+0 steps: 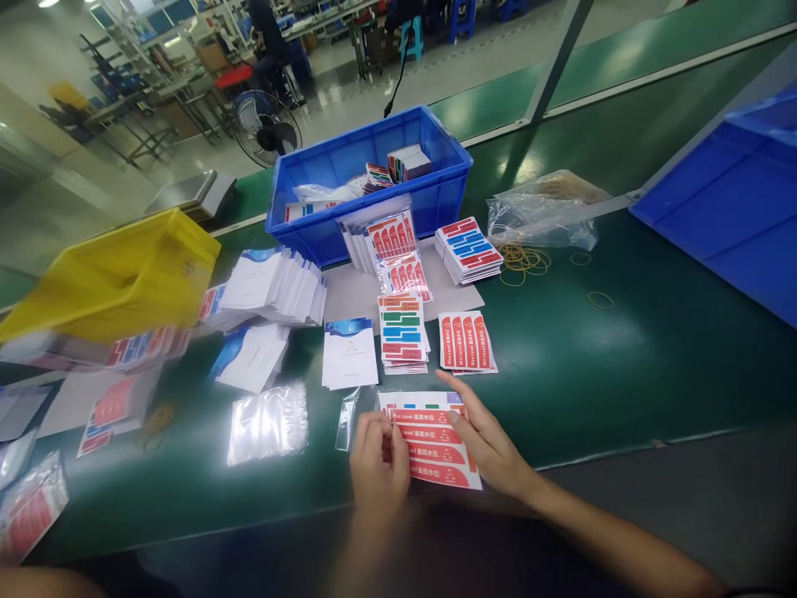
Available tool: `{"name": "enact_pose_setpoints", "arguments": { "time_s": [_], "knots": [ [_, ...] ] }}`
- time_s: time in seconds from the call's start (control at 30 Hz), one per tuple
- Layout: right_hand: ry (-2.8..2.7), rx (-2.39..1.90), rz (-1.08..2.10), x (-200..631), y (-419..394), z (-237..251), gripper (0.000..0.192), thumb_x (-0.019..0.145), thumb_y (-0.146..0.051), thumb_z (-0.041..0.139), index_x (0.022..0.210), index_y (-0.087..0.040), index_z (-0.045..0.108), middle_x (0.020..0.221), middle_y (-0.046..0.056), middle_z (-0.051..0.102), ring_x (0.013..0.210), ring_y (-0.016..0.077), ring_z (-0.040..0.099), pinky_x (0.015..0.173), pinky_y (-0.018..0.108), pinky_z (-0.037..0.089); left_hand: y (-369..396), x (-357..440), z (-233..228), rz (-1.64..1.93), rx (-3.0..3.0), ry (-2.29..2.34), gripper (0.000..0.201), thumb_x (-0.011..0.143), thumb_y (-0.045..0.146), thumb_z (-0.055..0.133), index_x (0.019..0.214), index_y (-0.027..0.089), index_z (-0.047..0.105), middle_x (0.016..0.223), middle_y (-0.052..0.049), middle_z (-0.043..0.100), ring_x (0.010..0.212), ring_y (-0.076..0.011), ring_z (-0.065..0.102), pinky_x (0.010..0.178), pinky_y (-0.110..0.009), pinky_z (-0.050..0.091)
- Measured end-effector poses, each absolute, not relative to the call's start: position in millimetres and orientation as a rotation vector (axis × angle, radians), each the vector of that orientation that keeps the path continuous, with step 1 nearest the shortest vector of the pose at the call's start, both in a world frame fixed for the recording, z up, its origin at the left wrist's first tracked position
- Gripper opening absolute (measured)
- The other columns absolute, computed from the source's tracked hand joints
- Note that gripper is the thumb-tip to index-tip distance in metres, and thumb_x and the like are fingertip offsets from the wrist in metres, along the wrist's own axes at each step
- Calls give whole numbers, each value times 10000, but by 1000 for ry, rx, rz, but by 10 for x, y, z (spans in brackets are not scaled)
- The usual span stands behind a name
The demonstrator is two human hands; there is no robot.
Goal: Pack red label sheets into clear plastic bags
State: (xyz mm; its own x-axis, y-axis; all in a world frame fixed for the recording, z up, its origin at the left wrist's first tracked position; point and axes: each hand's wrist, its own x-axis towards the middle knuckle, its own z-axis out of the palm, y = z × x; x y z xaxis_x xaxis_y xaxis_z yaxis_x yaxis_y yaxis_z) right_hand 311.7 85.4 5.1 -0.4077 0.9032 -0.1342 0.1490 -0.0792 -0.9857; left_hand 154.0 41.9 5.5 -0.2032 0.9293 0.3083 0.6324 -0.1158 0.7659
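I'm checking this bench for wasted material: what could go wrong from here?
The red label sheet between the left hand and right hand might crease or slip against the sheet behind. The fanned booklet pile could slide over. Loose rubber bands could stray into the neighbouring multicoloured stack.

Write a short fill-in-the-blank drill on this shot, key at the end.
1. The left hand and right hand hold a rectangular paper sheet whose front labels are ____ with white print.
2. Thin yellowish rubber bands lie on the glossy ____ tabletop.
3. In the picture, the white cards with a blue wavy top band lie just ____ of the stack of multicoloured label sheets.
4. The tilted plastic bin at far left is ____.

Missing words: red; green; left; yellow
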Motion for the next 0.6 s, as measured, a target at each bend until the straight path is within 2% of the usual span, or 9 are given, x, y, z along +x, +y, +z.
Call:
{"name": "enact_pose_setpoints", "arguments": {
  "time_s": [0.17,0.27,0.47,0.6],
  "knots": [
    [-1861,-1169,1541,3054,853,105,576,973,-302,289,1488,-114,112,629,-14,548,577,184,529,647,334,455,389,1643,72,1157,1796,1643,163,866,90,456,746,191,499,777,-19,531,698,-114,552,602,-214,464],
    [-1798,-1068,1568,3067,880,121,589,983,-323,301,1495,-169,55,705,-15,526,599,155,497,623,300,432,401,1629,104,1249,1703,1717,170,864,101,466,723,190,499,779,-19,526,685,-113,545,577,-210,447],
    [-1619,-899,1597,3100,938,108,673,918,-287,496,1470,-251,114,756,-33,480,625,117,462,628,251,441,430,1541,327,1432,1487,1728,200,863,144,496,668,187,508,770,-15,526,703,-122,537,579,-220,425],
    [-1706,-821,1391,3072,912,94,716,869,-339,566,1461,-254,173,889,14,527,680,135,512,666,286,493,404,1554,507,1580,1278,1658,269,882,196,503,614,177,481,742,-7,489,665,-115,503,560,-222,414]
  ]
}}
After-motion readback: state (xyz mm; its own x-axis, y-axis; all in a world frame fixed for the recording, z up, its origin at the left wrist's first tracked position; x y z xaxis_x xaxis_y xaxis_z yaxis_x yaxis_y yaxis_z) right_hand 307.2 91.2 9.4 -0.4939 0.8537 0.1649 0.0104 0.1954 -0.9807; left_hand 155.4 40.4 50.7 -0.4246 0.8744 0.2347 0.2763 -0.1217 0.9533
